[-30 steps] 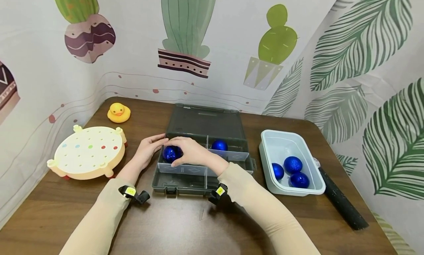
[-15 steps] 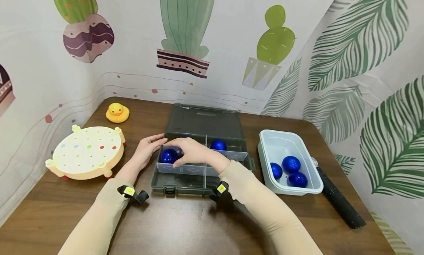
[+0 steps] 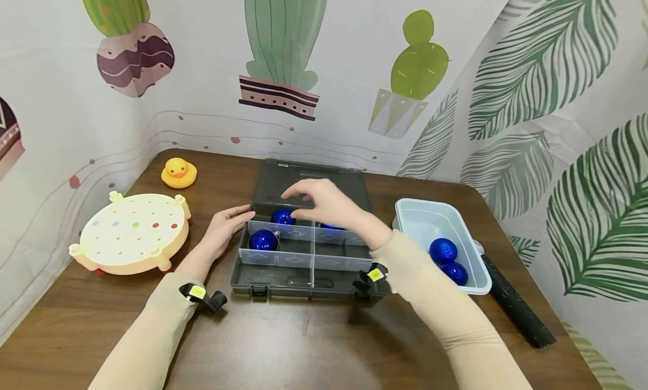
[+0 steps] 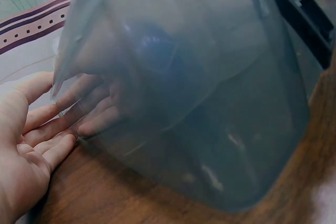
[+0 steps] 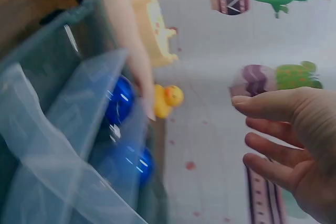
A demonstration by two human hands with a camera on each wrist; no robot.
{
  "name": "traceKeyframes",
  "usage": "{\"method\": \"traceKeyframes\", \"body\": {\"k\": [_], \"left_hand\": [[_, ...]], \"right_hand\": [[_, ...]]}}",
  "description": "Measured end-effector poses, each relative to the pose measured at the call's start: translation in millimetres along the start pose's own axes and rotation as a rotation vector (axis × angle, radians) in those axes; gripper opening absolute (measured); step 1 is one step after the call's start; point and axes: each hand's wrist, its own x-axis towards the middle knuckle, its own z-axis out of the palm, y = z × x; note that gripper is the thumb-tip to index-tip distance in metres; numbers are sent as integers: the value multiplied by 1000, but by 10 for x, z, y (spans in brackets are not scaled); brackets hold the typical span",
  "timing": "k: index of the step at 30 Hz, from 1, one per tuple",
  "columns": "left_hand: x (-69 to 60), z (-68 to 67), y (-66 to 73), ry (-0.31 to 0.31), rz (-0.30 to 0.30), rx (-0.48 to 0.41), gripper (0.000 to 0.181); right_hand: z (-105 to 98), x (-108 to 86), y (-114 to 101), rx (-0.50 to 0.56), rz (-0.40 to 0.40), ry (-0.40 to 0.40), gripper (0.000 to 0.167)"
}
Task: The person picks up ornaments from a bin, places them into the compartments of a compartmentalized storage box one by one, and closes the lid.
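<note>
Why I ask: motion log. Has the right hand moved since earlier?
Yes: judged by the grey box, the right hand moved up and right in the head view.

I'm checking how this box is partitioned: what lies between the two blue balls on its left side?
A translucent divider stands between the front ball and the back ball, as the head view shows.

A translucent grey divided box [image 3: 275, 276] stands open on a wooden tabletop [image 3: 243, 345]. Blue baubles [image 3: 263, 240] occupy its left middle and left rear compartments; the right hand [image 3: 329, 204], above the box with thumb and fingers apart, partly covers another in the right rear. The left hand [image 3: 225, 228] lies at the box's left side. Right: a pale-blue tub [image 3: 419, 224] with two visible baubles.
</note>
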Motion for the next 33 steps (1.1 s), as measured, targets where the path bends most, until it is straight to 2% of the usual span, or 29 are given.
{"method": "traceKeyframes", "body": {"k": [5, 9, 13, 18, 28, 33], "left_hand": [[-7, 7, 4, 1, 4, 13, 60], [-14, 0, 8, -3, 0, 14, 61], [-23, 0, 12, -4, -2, 21, 62], [-20, 5, 16, -1, -2, 17, 61], [-9, -4, 10, -11, 0, 7, 60], [-26, -2, 14, -14, -4, 11, 61]], "right_hand": [[-284, -225, 91, -20, -9, 116, 32], [-434, -423, 202, -30, 18, 158, 32], [-550, -636, 327, -49, 81, 174, 32], [-667, -922, 515, -79, 173, 155, 34], [-754, -1487, 897, -89, 271, 108, 37], [-796, -1715, 1026, -66, 346, 44, 45]]}}
